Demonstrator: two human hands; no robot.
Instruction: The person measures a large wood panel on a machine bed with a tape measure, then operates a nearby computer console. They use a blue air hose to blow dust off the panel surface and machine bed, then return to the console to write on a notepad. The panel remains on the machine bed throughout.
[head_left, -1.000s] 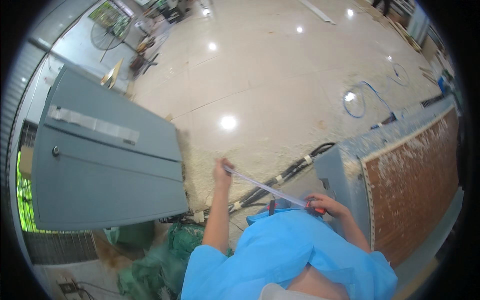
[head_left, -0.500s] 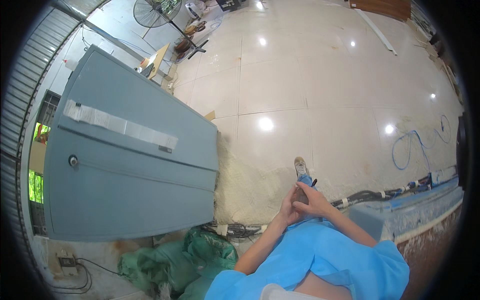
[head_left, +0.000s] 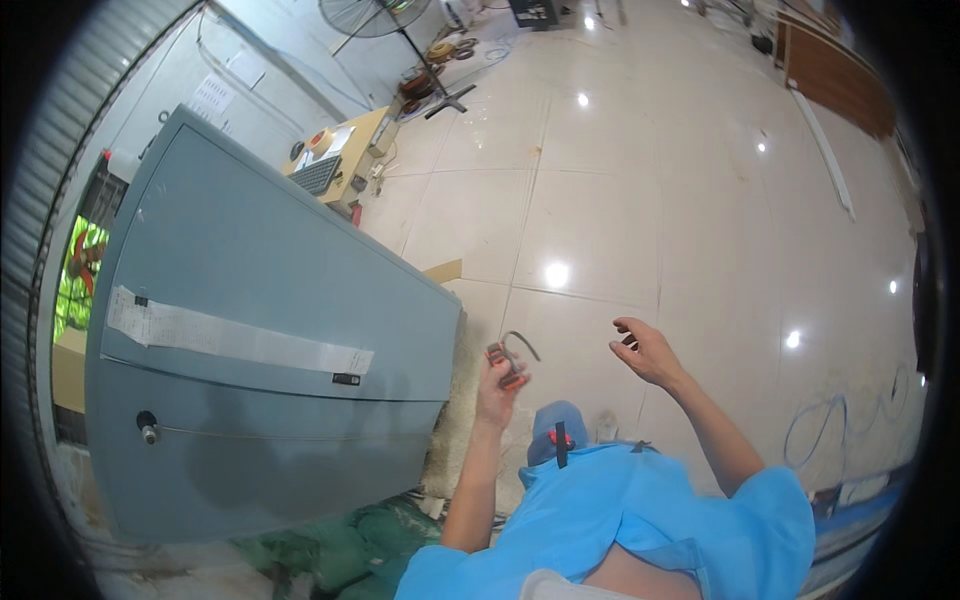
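My left hand (head_left: 495, 390) is closed around an orange-and-dark handheld thing (head_left: 514, 381). A thin grey-black curved piece (head_left: 522, 341) arches out from it; its exact kind is too small to make out. Off to the right, my right hand (head_left: 648, 352) hangs over the tiled floor with fingers bent and apart, holding nothing. At my waist, a red item with a black strap (head_left: 561, 440) shows against the blue clothing.
A large grey-blue metal cabinet (head_left: 280, 270) stands at left, with a paper strip (head_left: 230, 335) and a knob (head_left: 148, 430). Beyond it are a small desk (head_left: 350, 150) and a standing fan (head_left: 405, 45). Green netting (head_left: 350, 545) lies lower left; a blue cable (head_left: 825, 425) coils at right.
My hands were together in front of me and are now apart. The left has moved left with the orange-and-dark thing; the right has moved up and right, empty. The view has shifted.
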